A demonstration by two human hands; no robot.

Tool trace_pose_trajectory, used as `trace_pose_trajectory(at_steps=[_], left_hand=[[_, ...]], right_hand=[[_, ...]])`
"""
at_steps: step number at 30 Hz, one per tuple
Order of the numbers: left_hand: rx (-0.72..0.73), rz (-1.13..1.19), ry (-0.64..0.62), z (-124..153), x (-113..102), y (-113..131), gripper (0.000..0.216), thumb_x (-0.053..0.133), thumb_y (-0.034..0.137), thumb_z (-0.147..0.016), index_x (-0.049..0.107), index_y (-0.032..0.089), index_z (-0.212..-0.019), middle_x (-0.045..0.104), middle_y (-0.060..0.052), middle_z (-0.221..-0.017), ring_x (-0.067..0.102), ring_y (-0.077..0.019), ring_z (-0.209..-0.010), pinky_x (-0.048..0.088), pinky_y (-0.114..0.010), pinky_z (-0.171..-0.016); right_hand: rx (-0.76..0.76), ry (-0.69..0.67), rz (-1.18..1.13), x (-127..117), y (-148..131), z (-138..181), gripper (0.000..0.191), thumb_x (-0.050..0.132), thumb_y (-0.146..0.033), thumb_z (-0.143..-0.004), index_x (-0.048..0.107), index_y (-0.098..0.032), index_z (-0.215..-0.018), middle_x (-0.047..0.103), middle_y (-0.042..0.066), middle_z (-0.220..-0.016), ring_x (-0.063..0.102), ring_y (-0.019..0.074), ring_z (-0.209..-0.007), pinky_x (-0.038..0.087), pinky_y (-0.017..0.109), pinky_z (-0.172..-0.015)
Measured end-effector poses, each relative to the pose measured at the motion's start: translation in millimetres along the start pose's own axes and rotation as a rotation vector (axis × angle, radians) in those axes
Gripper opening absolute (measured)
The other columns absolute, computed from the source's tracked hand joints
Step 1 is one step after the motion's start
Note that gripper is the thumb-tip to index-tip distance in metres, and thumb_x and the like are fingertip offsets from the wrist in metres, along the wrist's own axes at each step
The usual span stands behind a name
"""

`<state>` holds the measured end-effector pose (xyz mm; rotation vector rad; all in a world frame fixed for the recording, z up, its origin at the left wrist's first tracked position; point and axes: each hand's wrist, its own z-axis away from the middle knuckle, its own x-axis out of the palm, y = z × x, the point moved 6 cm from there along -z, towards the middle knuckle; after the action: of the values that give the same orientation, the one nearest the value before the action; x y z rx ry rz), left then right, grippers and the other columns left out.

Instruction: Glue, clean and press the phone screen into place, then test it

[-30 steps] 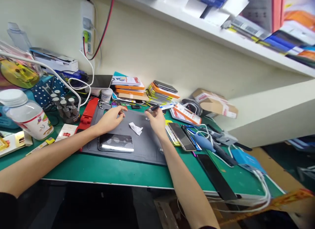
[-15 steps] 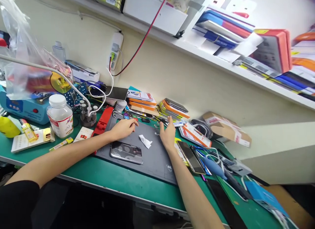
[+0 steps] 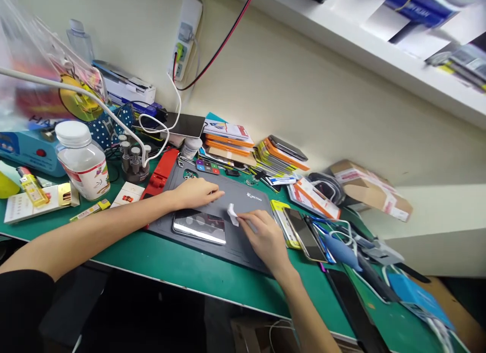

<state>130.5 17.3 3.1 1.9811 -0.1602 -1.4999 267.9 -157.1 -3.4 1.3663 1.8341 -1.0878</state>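
My right hand (image 3: 266, 236) pinches one end of a crumpled white tissue (image 3: 232, 214) between thumb and fingertips, just above the grey work mat (image 3: 243, 244). My left hand (image 3: 197, 193) is over the mat with its fingers loosely stretched to the right, and I see nothing in it. Below it on the mat lies a smartphone (image 3: 199, 226) with a dark, shiny face that reflects round light spots. The left forearm and hand are beside the phone's upper edge, and I cannot tell whether they touch it.
A clear jar with a white lid (image 3: 83, 161) and a screwdriver stand (image 3: 134, 163) are on the left. Stacked boxes (image 3: 228, 140) line the wall. Another phone (image 3: 306, 234), cables and a heat-gun-like blue handle (image 3: 341, 249) lie right. A white cable (image 3: 94, 97) crosses the upper left.
My right hand has come back from the mat's far edge and taken hold of the tissue. My left hand has shifted slightly right. The camera view has tilted down and moved closer.
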Motion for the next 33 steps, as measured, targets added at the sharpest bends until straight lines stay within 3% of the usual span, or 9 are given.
trace_pose_trajectory(at_steps=[6,10,13,17,20,27,33], left_hand=[[-0.003,-0.034,0.013,-3,2,-2,0.046,0.042,0.044,-0.108,0.07,0.02,-0.081,0.078,-0.007,-0.085,0.072,-0.0223,-0.079,0.049,-0.032,-0.076],[-0.009,-0.044,0.038,-4,3,-3,0.045,0.043,0.043,-0.107,0.071,0.02,-0.08,0.077,-0.008,-0.083,0.072,-0.0235,-0.08,0.05,-0.033,-0.078],[-0.031,-0.05,0.063,-3,0,-2,0.043,0.044,0.041,-0.108,0.072,0.019,-0.085,0.077,-0.008,-0.085,0.072,-0.023,-0.081,0.05,-0.033,-0.077],[-0.054,-0.06,0.072,-1,-6,2,0.041,0.044,0.039,-0.108,0.073,0.019,-0.086,0.078,-0.007,-0.088,0.073,-0.0216,-0.081,0.049,-0.031,-0.075],[-0.054,-0.071,0.07,0,-7,4,0.041,0.045,0.037,-0.108,0.072,0.019,-0.083,0.078,-0.006,-0.087,0.073,-0.0216,-0.081,0.049,-0.031,-0.076],[-0.039,-0.083,0.081,0,-4,5,0.031,0.046,0.037,-0.106,0.072,0.02,-0.099,0.077,-0.007,-0.086,0.072,-0.0242,-0.081,0.046,-0.032,-0.071],[-0.021,-0.109,0.071,-1,-1,5,0.03,0.047,0.037,-0.106,0.071,0.021,-0.099,0.078,-0.007,-0.089,0.073,-0.0242,-0.084,0.045,-0.031,-0.071]], right_hand=[[-0.11,-0.025,0.032,3,-78,32,0.04,0.058,-0.013,-0.103,0.069,-0.028,-0.138,0.069,0.005,-0.089,0.062,0.0234,-0.079,0.052,0.04,-0.072],[-0.15,0.057,0.064,7,-101,34,0.051,0.065,-0.014,-0.1,0.062,-0.028,-0.148,0.065,0.006,-0.091,0.061,0.0244,-0.082,0.054,0.042,-0.074],[-0.242,0.041,0.088,15,-116,22,0.055,0.062,-0.012,-0.1,0.057,-0.025,-0.153,0.064,0.006,-0.088,0.061,0.0245,-0.082,0.054,0.043,-0.075],[-0.371,0.019,0.165,23,-138,7,0.043,0.059,-0.01,-0.101,0.062,-0.017,-0.143,0.064,0.006,-0.082,0.058,0.0245,-0.079,0.053,0.043,-0.074],[-0.381,0.019,0.145,19,-135,8,0.036,0.059,-0.011,-0.101,0.064,-0.013,-0.136,0.065,0.006,-0.083,0.057,0.0238,-0.078,0.052,0.04,-0.072],[-0.269,-0.009,0.183,-7,-91,38,0.044,0.061,-0.009,-0.099,0.062,-0.019,-0.143,0.062,0.005,-0.084,0.057,0.0233,-0.079,0.051,0.039,-0.071],[-0.259,0.02,0.17,13,-118,23,0.041,0.058,-0.011,-0.1,0.062,-0.016,-0.141,0.061,0.007,-0.083,0.055,0.0256,-0.079,0.049,0.041,-0.069]])
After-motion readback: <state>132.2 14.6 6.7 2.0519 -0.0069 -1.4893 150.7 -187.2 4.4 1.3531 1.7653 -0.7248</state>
